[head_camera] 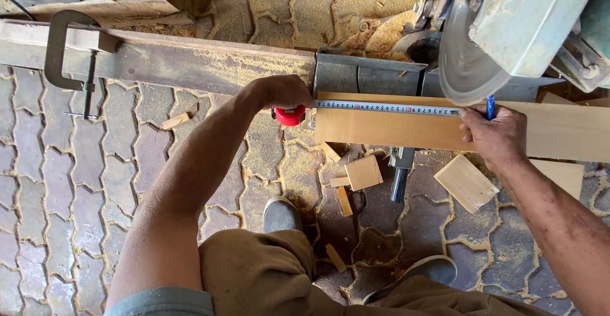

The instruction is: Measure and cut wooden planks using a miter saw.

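Tape (387, 107) runs along our board (381, 128): left hand (283, 92) clenched on its red case (290, 115), right hand (495, 135) pinching a blue pen (490, 106) by the saw blade (464, 68).

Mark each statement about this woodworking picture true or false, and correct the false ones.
1. The left hand holds a red tape measure at the board's end. True.
2. The tape blade lies along a pale wooden board. True.
3. The right hand holds a hammer. False: it holds a blue pen.
4. A C-clamp grips the rail at the far left. True.
5. The paving is swept clean. False: sawdust and wood offcuts lie on it.
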